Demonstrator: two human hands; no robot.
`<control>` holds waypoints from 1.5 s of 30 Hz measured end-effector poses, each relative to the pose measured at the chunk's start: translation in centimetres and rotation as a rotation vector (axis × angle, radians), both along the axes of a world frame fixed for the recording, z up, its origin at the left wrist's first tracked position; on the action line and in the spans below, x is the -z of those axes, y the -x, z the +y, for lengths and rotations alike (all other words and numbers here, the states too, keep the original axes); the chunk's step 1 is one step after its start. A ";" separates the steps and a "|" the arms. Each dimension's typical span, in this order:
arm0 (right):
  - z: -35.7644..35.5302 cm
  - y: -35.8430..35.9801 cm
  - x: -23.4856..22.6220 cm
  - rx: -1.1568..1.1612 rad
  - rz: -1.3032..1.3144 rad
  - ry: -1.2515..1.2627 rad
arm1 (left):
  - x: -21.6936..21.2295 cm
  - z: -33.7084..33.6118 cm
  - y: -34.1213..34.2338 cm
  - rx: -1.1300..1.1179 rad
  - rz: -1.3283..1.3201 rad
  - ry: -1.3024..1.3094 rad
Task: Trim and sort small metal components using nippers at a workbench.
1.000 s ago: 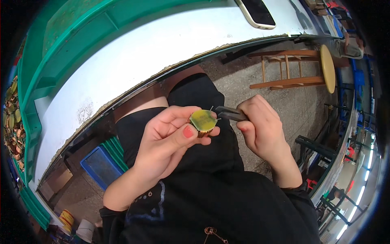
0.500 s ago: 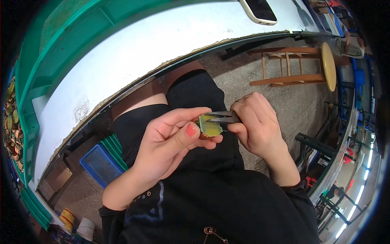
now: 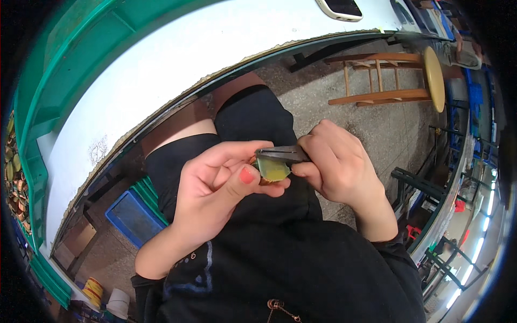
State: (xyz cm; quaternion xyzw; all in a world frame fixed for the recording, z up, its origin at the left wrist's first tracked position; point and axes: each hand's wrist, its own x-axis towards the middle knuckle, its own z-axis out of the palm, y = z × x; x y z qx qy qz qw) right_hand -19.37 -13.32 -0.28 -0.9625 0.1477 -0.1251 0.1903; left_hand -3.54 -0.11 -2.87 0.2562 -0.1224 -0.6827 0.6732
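Note:
My left hand [image 3: 212,191] pinches a small coil [image 3: 273,171] with a yellow-green, film-like face and copper-coloured windings at its edge. Above my lap, my right hand [image 3: 342,164] grips long-nosed pliers [image 3: 290,154], whose handles are hidden in my fist. Their dark jaws lie nearly together across the coil's upper edge, tips close to my left fingertips. Whether the jaws pinch a wire or bit of film there is too small to tell.
A white worktop [image 3: 177,70] with a chipped edge curves ahead, bearing a phone [image 3: 344,9] and a green tray [image 3: 70,70]. Several similar coils [image 3: 16,177] lie at far left. Below stand a blue crate [image 3: 134,218] and, to the right, a wooden stool [image 3: 433,79].
The pliers' jaws, spread over the coil's face before, have come nearly together at its upper edge. Both hands and the coil have shifted slightly left.

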 end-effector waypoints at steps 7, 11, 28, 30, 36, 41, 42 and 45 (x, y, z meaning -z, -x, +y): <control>0.0 0.0 0.3 0.002 0.016 0.075 | 0.2 -0.2 1.5 -0.219 -0.291 0.048; 0.0 -0.1 0.4 0.003 0.009 0.158 | 0.3 -0.2 1.9 -0.264 -0.363 0.036; 0.7 1.2 -0.9 0.265 -0.002 -0.372 | 0.1 -0.6 0.6 -0.189 -0.226 -0.064; 0.8 1.7 -0.6 0.239 0.009 -0.335 | 0.2 -0.6 0.6 -0.194 -0.227 -0.045; 1.3 1.8 0.1 0.127 0.025 -0.173 | 0.5 -0.4 0.8 -0.198 -0.259 0.009; 1.4 0.9 0.1 0.078 -0.003 -0.083 | 0.5 -0.2 0.7 -0.184 -0.319 0.020; 1.4 0.8 0.1 0.071 -0.009 -0.066 | 0.5 -0.2 0.6 -0.183 -0.337 0.026; 1.3 0.7 0.2 0.058 -0.020 -0.046 | 0.5 -0.2 0.6 -0.191 -0.355 0.034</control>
